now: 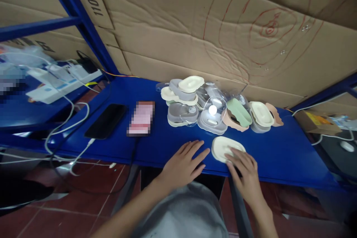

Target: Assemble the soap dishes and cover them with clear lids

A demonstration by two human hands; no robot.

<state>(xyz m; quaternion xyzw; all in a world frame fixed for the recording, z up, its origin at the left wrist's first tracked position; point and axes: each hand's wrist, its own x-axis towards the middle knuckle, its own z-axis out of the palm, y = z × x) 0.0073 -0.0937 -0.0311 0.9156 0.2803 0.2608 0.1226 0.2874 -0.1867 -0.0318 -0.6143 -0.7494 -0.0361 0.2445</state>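
Note:
My left hand (182, 163) is over the front edge of the blue table, its fingers spread and nothing in them. To its right, a cream oval plastic piece with a raised middle, like a soap dish part (220, 148), lies flat on the table. My right hand (245, 169) rests on the right side of this piece, fingers stretched across its top and thumb apart at the near edge. Behind both hands is a heap of similar parts: a cream piece (191, 84) on top, a grey piece (182, 113), a green piece (239, 112) and clear covers (216, 106).
On the left of the blue table (156, 152) lie a black phone (106, 121) and a phone with a lit screen (141, 118), both with cables. A white power strip (52, 91) is further left. Cardboard (167, 33) walls the back; a small box (320, 122) is at right.

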